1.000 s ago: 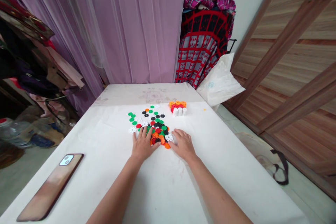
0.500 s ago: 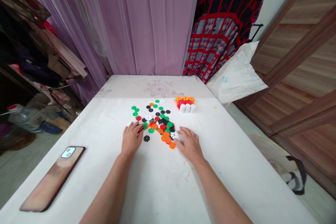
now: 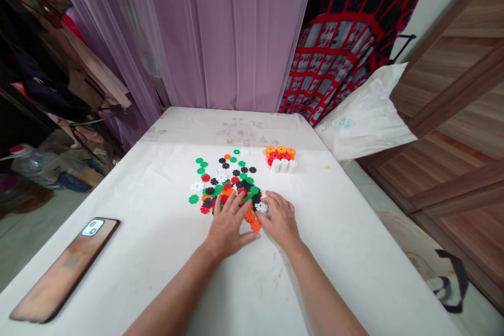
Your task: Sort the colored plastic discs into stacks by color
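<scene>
Loose discs (image 3: 207,202) are risking scattering under pressure from the open left hand (image 3: 228,228), the right hand (image 3: 281,220) hiding its grip

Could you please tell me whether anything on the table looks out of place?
A small yellow speck lies alone near the right edge of the white table, apart from the loose discs and the neat orange, red and white rows. I cannot tell what it is.

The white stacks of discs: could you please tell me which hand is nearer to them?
Right. The right hand is on the near side of the white stacks; the left hand is farther left, over the loose discs.
</scene>
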Motion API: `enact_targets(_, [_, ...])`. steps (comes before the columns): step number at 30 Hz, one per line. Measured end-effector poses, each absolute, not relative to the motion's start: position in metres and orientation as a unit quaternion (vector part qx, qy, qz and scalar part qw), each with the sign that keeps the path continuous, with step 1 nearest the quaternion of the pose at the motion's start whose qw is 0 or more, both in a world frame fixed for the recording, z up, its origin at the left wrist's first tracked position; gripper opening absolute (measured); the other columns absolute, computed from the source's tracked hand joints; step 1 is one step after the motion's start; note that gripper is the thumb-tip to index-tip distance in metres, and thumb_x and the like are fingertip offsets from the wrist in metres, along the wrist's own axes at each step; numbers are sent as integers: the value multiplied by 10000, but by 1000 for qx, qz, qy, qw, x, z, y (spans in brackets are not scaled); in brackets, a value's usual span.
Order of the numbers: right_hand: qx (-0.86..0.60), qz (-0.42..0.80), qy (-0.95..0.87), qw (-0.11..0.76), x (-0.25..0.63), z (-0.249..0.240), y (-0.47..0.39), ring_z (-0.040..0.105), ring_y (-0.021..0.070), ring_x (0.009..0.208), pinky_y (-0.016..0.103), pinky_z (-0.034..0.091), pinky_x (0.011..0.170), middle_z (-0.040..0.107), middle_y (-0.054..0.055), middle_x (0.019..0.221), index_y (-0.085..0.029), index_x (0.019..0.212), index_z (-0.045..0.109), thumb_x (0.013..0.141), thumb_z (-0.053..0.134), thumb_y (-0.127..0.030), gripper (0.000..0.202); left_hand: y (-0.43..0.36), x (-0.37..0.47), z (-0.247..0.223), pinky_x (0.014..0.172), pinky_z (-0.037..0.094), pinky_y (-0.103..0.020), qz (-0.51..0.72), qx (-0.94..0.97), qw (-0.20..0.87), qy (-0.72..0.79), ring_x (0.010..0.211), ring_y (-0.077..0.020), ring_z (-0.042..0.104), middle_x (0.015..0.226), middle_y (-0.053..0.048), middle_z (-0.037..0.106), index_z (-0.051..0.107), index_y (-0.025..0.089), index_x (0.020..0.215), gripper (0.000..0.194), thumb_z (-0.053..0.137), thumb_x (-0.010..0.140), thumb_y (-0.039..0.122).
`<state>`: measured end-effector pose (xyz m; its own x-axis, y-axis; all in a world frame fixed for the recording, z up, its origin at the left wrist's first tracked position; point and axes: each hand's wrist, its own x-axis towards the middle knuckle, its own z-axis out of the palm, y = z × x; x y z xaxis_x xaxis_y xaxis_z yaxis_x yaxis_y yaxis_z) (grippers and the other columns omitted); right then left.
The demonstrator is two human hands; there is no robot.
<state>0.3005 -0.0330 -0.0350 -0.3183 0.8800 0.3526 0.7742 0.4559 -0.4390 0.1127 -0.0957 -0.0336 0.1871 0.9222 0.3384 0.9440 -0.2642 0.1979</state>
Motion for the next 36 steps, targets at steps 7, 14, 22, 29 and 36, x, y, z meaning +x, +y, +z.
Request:
enact_targets(7, [-553,76,-769,312,319,-47,-20,557,275,1253,452,394,1032,672,89,1294,-225,1109,683,852,547,-298,300,-88,123,-26,1229,168,-624,-210,-726,45,-654,1366,-304,516,1474,-86,572,589,279,1384,464,492,952,415])
enact_targets(14, [-556,37,-782,281,323,-47,-21,538,276,1266,436,393,1038,635,96,1353,-229,1255,653,920,489,-358,395,-91,91,-19,1213,181,-648,-211,-683,42,-698,1374,-324,507,1425,-82,618,660,273,1281,381,482,953,350])
enact_targets(22, [-535,31,-806,252,319,-40,-25,529,271,1279,435,379,1052,637,83,1366,-240,1190,700,927,499,-296,336,-101,95,-31,1214,248,-589,-199,-736,21,-646,1405,-330,473,1485,-111,557,536,244,1440,561,497,943,500])
enact_targets(29, [-580,31,-766,274,317,-42,-23,565,264,1217,428,396,1025,680,95,1294,-208,1150,716,920,471,-272,342,-94,76,-17,1204,261,-615,-183,-719,19,-670,1420,-334,452,1473,-103,571,640,249,1322,437,468,966,437])
enact_targets(36, [-601,13,-758,252,308,-37,-2,547,290,1165,450,408,939,671,109,1285,-244,1170,736,940,462,-275,359,-67,43,-14,1186,300,-601,-211,-639,-17,-740,1432,-313,440,1504,-134,534,597,225,1363,471,471,961,435])
